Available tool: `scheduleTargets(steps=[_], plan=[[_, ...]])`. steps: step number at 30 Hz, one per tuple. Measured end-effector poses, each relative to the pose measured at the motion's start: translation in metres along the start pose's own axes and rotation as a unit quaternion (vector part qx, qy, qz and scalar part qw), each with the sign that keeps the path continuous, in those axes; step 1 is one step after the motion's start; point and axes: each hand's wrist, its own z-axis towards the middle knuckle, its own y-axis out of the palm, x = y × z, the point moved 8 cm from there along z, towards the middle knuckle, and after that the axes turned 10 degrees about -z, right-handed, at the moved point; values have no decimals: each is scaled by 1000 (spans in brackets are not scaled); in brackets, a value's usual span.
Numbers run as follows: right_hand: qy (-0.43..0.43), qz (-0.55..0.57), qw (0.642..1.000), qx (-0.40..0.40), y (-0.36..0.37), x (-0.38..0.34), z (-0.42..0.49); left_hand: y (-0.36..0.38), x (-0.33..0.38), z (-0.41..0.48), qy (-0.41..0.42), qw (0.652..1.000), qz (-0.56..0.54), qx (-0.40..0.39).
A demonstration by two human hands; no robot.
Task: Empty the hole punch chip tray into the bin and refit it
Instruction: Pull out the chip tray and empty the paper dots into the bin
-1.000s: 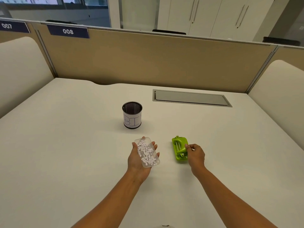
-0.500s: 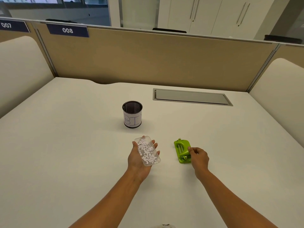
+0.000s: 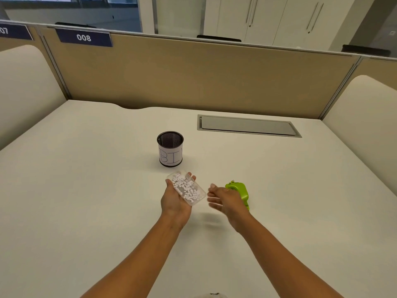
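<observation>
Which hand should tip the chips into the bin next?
Left. The left hand already cradles the clear chip tray, chips inside, just short of the bin. The right hand is empty, open beside the green hole punch.

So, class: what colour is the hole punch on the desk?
Bright lime green hole punch, seen in the head view.

White desk [image 3: 86, 190], tan partition [image 3: 204, 78], white cabinets [image 3: 268, 18] behind.
</observation>
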Motion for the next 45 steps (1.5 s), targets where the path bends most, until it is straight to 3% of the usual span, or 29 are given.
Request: scheduleTargets(steps=[5,14,22,31,36,45], plan=[[68,88,989,-98,30,10,-12,-1,6,0,34,999,-13,11],[73,151,982,-92,32,9,-6,-14,4,5,43,999,7,20],[68,132,986,-72,29,-10,5,-27,34,21,77,988,119,65],[32,122,990,-58,29,-64,26,-23,93,51,164,918,347,102],[3,103,994,-34,30,-100,50,-6,106,72,179,885,422,83],[-26,-100,995,9,52,-144,95,46,121,100,178,822,541,21]])
